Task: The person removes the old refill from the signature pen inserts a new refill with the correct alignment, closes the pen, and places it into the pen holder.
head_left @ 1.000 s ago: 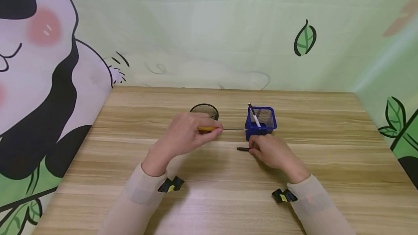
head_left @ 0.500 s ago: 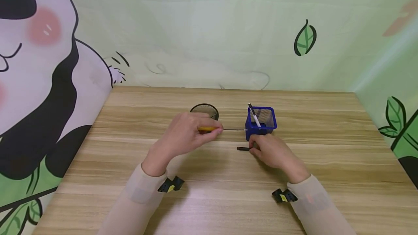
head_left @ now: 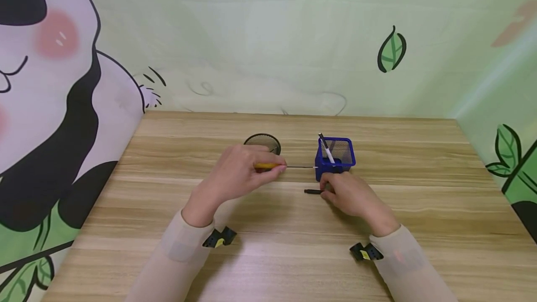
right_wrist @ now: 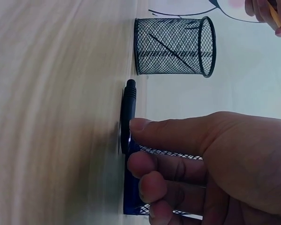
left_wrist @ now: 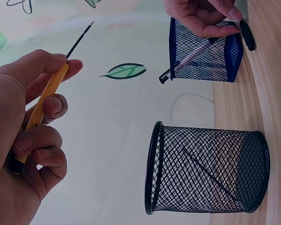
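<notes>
My left hand (head_left: 243, 171) holds a slim screwdriver by its yellow handle (left_wrist: 48, 96), raised above the table. Its thin dark shaft (head_left: 299, 167) points right, towards the blue mesh pen holder (head_left: 335, 157). In front of that holder my right hand (head_left: 350, 195) pinches a marker with a black cap (head_left: 312, 191), which lies low along the tabletop. The thumb touches the marker (right_wrist: 128, 110) in the right wrist view; the fingers hide part of its body. A white marker with a black cap (head_left: 327, 148) leans inside the blue holder.
A round black mesh pen holder (left_wrist: 208, 171) stands behind my left hand, with a thin dark stick (left_wrist: 208, 173) slanting inside it. The wooden table (head_left: 268, 264) meets a painted wall (head_left: 251, 36) at the back.
</notes>
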`<action>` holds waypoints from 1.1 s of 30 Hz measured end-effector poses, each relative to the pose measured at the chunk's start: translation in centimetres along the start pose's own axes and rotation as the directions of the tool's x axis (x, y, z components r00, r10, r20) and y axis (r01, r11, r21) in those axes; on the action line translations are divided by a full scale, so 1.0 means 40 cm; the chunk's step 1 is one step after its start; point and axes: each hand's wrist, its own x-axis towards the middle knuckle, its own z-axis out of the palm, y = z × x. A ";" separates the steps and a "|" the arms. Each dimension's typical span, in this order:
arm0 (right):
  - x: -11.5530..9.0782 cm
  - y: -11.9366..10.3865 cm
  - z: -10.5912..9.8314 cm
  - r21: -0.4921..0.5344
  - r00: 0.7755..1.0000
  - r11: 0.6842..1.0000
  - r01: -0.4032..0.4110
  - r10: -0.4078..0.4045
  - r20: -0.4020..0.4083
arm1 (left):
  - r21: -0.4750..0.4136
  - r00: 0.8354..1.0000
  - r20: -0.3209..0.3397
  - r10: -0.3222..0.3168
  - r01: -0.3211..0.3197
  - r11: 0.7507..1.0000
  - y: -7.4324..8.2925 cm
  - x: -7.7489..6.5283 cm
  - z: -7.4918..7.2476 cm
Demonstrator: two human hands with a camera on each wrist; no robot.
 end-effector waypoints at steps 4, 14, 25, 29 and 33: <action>-0.002 -0.003 -0.005 0.007 1.000 1.000 0.003 -0.003 -0.003 | 0.003 1.000 -0.002 -0.001 0.001 1.000 -0.002 0.000 0.001; -0.009 -0.015 -0.020 0.039 1.000 0.999 0.003 -0.003 0.000 | 0.004 1.000 -0.002 0.005 -0.005 1.000 -0.004 -0.001 0.003; -0.017 -0.036 -0.041 0.099 1.000 0.995 0.019 -0.017 -0.021 | 0.004 1.000 0.008 0.001 -0.001 1.000 -0.006 -0.001 0.003; -0.021 -0.043 -0.053 0.122 0.998 0.992 0.045 -0.038 -0.055 | 0.007 1.000 0.011 -0.004 0.003 1.000 -0.008 -0.001 0.005; -0.024 -0.046 -0.059 0.159 0.995 0.985 0.065 -0.051 -0.090 | 0.013 1.000 0.013 -0.003 0.002 1.000 -0.009 -0.001 0.007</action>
